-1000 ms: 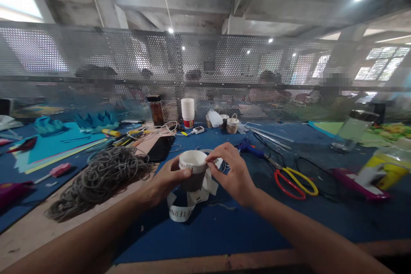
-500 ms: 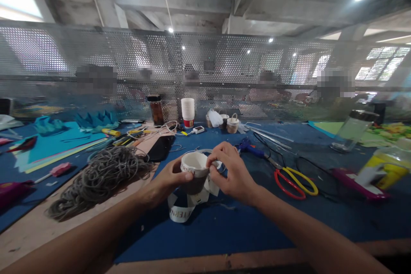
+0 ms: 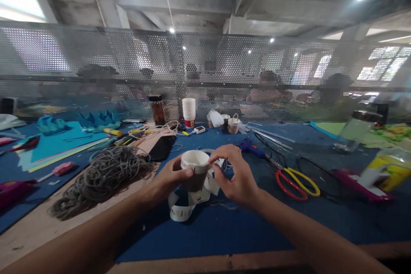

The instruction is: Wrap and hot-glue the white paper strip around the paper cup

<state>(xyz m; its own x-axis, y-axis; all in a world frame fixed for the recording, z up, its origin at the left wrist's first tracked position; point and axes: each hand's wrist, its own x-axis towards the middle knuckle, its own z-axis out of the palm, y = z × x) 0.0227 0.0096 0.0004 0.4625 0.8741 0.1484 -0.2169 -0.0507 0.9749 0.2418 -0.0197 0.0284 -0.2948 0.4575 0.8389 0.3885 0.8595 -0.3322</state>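
One upright cup [image 3: 199, 178], frame centre | left hand [image 3: 168, 179]: fingers curled around its left side, holding | right hand [image 3: 236, 175]: fingers slightly parted at right rim, hold unclear

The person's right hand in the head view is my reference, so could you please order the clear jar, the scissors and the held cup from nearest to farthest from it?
1. Cup: immediately left of the right hand.
2. Scissors: to the right, on the table.
3. Clear jar: farther right and farther back.
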